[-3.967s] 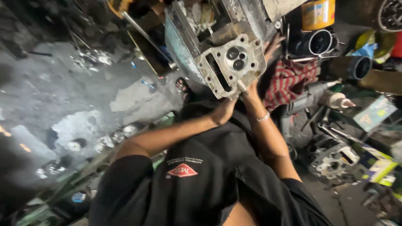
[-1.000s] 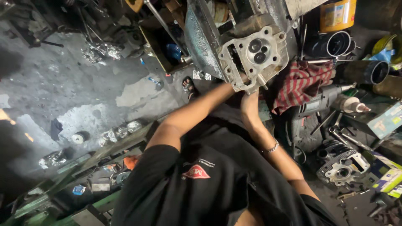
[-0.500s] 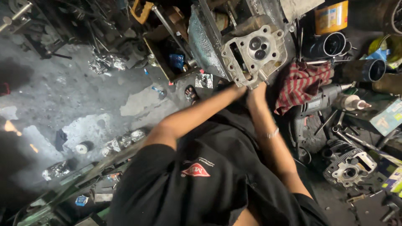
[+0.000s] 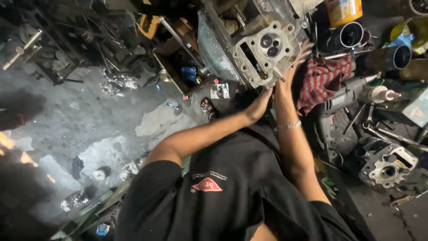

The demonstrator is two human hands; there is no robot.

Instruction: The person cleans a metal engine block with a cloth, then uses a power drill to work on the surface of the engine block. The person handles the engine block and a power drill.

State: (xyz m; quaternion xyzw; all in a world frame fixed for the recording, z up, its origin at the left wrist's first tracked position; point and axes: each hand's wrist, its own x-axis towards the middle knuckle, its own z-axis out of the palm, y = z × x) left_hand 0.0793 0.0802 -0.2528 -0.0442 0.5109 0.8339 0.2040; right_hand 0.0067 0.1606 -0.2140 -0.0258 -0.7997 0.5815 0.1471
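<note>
A grey metal engine cylinder head [image 4: 266,51] with two round valve faces stands tilted on the cluttered bench. My left hand [image 4: 259,103] grips its lower edge from below. My right hand [image 4: 292,71], a silver bracelet on its wrist, presses against its right side, with fingers reaching up along the casting. Both arms stretch forward over my black shirt. The fingertips of both hands are partly hidden behind the head.
A red checked cloth [image 4: 323,82] lies right of the head, beside a power drill [image 4: 352,96]. Another cylinder head [image 4: 387,161] sits at lower right. Dark cylinder sleeves [image 4: 350,35], an orange can [image 4: 342,11] and loose tools crowd the bench. Stained concrete floor [image 4: 89,120] lies left.
Both hands stay on the cylinder head. My right hand has slid higher along its right side, and the view has shifted slightly.
</note>
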